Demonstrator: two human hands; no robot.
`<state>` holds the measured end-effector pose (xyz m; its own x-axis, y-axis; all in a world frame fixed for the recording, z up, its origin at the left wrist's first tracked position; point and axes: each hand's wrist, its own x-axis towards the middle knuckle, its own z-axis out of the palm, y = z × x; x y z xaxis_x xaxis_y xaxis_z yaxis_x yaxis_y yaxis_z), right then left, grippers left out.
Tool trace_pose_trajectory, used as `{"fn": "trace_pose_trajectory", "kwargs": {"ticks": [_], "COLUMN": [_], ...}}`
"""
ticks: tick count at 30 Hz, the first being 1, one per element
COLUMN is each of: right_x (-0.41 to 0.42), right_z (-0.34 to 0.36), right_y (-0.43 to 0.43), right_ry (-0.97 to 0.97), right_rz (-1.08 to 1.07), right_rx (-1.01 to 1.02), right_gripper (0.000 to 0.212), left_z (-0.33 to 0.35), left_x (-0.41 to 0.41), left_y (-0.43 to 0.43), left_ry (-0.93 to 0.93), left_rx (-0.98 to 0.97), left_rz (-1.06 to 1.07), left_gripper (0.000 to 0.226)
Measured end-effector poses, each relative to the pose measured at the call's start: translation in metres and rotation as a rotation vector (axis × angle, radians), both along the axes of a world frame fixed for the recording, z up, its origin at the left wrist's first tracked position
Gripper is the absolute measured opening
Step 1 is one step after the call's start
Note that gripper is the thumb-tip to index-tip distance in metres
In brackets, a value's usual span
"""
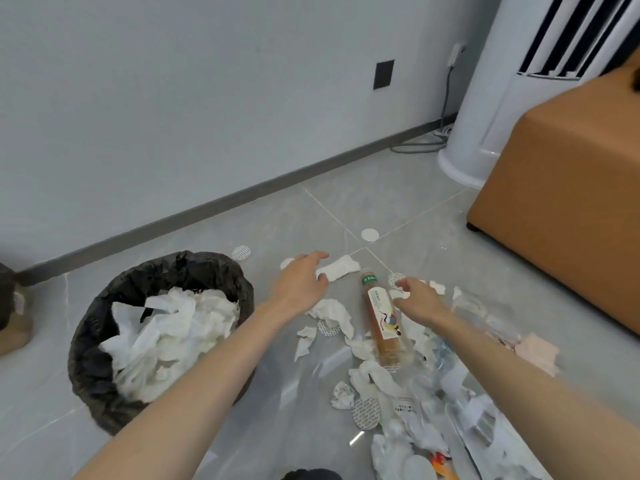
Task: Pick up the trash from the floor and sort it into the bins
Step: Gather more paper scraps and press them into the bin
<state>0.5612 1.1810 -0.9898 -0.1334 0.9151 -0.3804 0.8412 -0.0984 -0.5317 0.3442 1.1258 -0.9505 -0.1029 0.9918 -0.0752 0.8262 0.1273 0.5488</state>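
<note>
My left hand (300,282) hovers open over the floor, fingers spread toward a crumpled white tissue (339,268). My right hand (417,294) is open too, just right of a plastic bottle of amber drink (382,323) that lies on the tiles with its green cap away from me. Crumpled tissues (334,311) and round white pads (366,413) lie scattered around the bottle. A black-bagged bin (104,393) on the left holds white paper. A clear plastic bottle (485,315) lies to the right.
A brown box-like stool (568,202) stands at the right, with a white floor-standing air conditioner (485,116) and cables behind it. A grey wall and dark baseboard run along the back. Another dark bin edge (311,474) shows at the bottom. More packaging lies bottom right.
</note>
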Motion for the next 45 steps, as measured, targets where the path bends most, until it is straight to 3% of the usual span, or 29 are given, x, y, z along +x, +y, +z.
{"fn": "trace_pose_trajectory", "kwargs": {"ticks": [7,13,18,26,32,37,45], "right_x": [-0.002,-0.011,-0.016,0.012,0.046,0.076,0.143], "right_z": [-0.085,-0.125,-0.128,-0.077,-0.009,0.06,0.134], "right_y": [0.006,0.002,-0.003,-0.033,-0.066,-0.087,-0.125], "right_ry": [-0.12,-0.179,-0.199,0.077,0.286,0.467,0.556], "right_rz": [-0.029,-0.04,-0.129,-0.239,-0.285,-0.306,-0.344], "right_rx": [-0.132,-0.134,-0.112,-0.079,0.062,0.195,0.438], "right_gripper": [0.054,0.093,0.078,0.069,0.076,0.071,0.067], "left_z": [-0.061,-0.09,-0.088,-0.043,0.018,0.074,0.152], "left_x": [0.028,0.032,0.035,0.056,0.087,0.118,0.197], "left_y": [0.03,0.03,0.03,0.028,0.019,0.016,0.01], "left_ry": [-0.067,-0.124,-0.229,-0.474,-0.64,-0.725,-0.814], "left_rx": [-0.158,-0.269,-0.327,-0.402,-0.512,-0.561,-0.366], "left_rz": [-0.018,0.0,0.062,0.202,0.27,0.143,-0.021], "left_gripper": [0.046,0.048,0.047,0.053,0.073,0.086,0.088]}}
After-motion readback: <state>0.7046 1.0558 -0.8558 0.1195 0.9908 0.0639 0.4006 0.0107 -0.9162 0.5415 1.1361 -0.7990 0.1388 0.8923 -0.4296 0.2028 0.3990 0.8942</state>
